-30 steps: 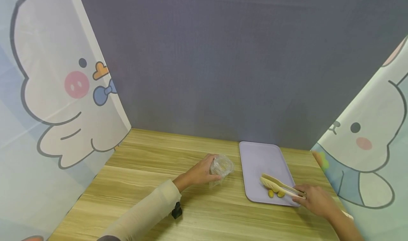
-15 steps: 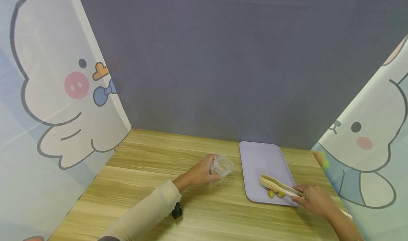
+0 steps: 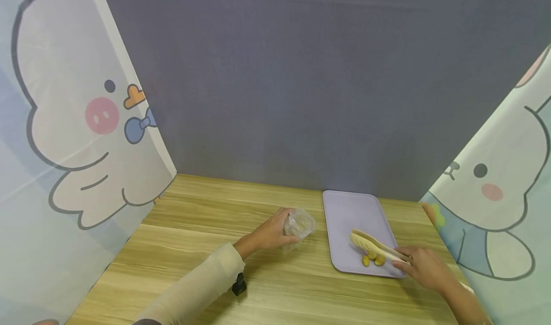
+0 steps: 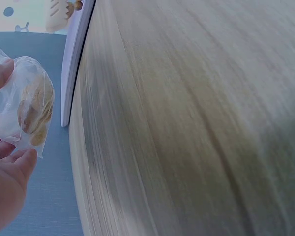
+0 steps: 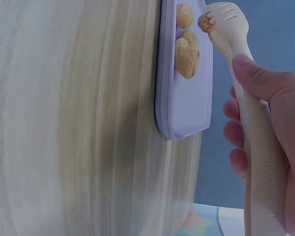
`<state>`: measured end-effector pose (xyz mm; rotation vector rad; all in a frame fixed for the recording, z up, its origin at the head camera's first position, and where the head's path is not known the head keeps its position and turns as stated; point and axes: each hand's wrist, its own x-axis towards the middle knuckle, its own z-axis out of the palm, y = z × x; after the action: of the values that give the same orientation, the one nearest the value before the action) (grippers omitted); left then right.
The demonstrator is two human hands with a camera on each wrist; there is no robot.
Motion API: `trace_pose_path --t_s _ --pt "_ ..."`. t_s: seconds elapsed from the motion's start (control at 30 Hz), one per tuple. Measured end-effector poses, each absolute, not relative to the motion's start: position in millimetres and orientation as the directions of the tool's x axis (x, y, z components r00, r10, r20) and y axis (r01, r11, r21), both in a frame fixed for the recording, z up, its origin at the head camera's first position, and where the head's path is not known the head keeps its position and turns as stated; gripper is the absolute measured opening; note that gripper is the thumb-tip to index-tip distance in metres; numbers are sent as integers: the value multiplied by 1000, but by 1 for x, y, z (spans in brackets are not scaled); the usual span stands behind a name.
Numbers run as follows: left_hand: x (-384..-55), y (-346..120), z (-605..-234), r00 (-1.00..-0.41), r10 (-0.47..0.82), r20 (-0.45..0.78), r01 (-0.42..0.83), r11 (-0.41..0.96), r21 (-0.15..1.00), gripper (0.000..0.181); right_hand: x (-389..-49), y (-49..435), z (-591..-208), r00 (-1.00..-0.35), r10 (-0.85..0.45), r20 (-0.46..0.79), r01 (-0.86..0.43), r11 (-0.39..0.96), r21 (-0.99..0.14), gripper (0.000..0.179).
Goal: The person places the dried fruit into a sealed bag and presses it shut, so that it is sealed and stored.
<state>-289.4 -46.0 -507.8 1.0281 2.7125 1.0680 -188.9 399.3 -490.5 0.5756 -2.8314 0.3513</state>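
Evidently I'm partway along: tan shapes show through the clear plastic bag [image 4: 37, 105], which I take to be pieces already inside, while several loose brown pieces [image 5: 187, 55] lie on the lilac tray [image 3: 347, 210], apparently the part left to deal with. Creases and glare keep me from counting what the bag holds. My left hand [image 3: 272, 232] has its thumb and fingers bent round the bag, pinching it near the left side of the tray; its mouth seems to gape upward, though I can't be sure. My right hand [image 3: 428, 269] is wrapped closely round the tongs [image 3: 373, 244], thumb along one arm and fingers curled under. Their serrated tips hang over the tray among the pieces, and one brown piece shows right at them, but I cannot tell whether it's caught or merely touching. The others sit close together toward the tray's near end.
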Motion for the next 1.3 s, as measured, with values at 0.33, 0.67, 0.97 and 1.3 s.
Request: trace_pose_path --t_s 0.33,0.67,0.97,1.3 --pt "-290 -45 -509 -775 601 194 577 548 606 84 -196 390 -484 -871 -363 330 -433 885 -169 27" --pt "-290 -43 -510 -776 599 198 575 543 612 85 -203 376 -479 -851 -376 367 -450 882 -142 24" --pt "-291 -43 -510 -773 601 205 579 535 615 84 -208 369 -475 -862 -368 349 -444 880 -169 25" --pt "-291 -41 -511 -767 605 211 588 533 609 84 -214 347 -465 -884 -354 306 -425 881 -208 34"
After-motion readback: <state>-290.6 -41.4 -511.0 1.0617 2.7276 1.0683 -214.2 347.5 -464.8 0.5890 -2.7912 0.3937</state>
